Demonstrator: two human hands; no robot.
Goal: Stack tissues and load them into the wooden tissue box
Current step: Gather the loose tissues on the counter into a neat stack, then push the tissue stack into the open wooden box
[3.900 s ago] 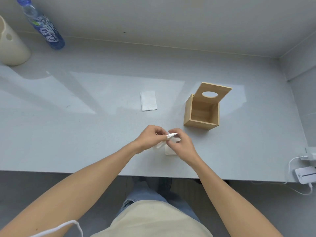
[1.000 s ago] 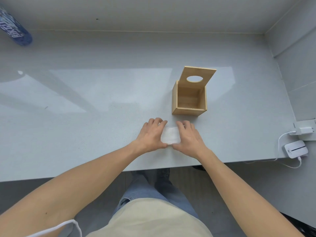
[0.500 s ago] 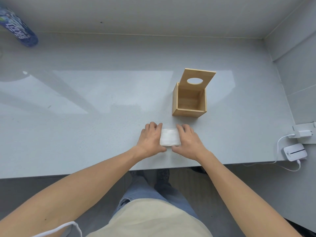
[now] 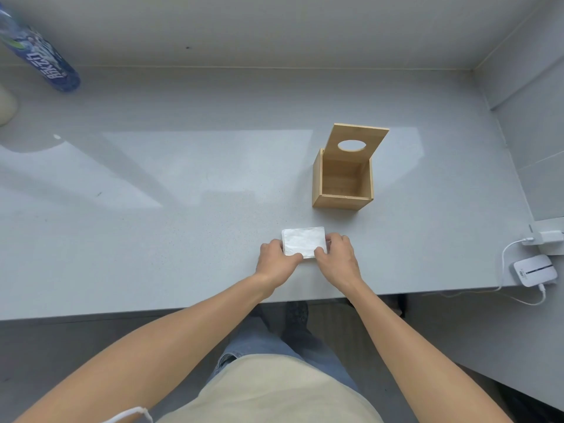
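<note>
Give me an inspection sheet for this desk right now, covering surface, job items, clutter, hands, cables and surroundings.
Surface: grey table, glossy, with light reflections.
Job's things: white tissue stack flat near the front edge; wooden tissue box behind it, lid propped open, nothing seen inside.
Clutter: blue bottle far left; cream container at the left edge.
Hands: left hand and right hand grip the stack's near corners.
Cables: white cable from plug to white device.
Surroundings: grey walls; the person's legs below.
</note>
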